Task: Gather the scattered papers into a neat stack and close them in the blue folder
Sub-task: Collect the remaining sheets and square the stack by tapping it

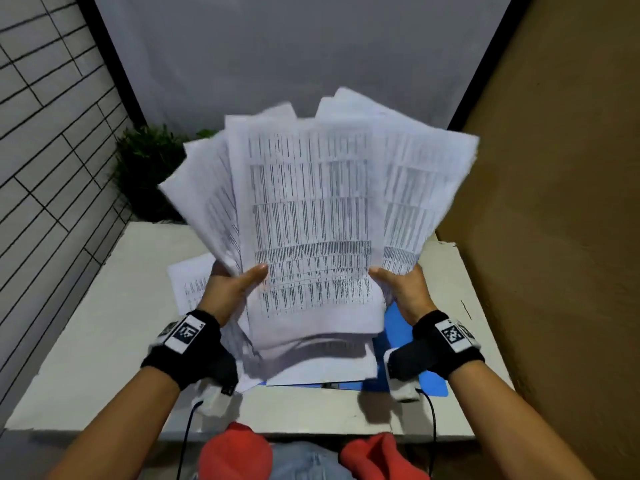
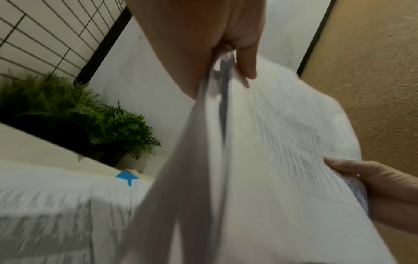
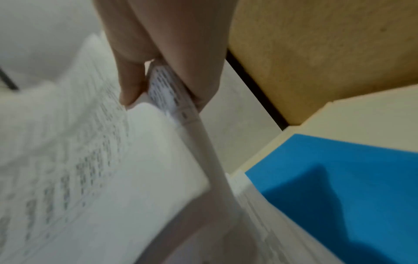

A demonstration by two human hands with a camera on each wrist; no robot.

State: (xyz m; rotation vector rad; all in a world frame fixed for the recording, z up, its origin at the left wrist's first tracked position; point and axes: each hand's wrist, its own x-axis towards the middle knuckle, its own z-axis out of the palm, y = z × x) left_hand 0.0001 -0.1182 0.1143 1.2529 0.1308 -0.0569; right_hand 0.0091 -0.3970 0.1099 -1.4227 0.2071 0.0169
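Your left hand [image 1: 228, 289] and right hand [image 1: 403, 292] each pinch, thumb in front, one side of the fanned papers [image 1: 311, 216], raised upright over the blue folder [image 1: 408, 355] lying open on the white table [image 1: 104, 341] under more sheets

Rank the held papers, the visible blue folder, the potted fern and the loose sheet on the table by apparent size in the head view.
1. Held papers, though nearest the camera.
2. Potted fern.
3. Blue folder, mostly covered.
4. Loose sheet, mostly covered; close to the folder, so their order is unsure.
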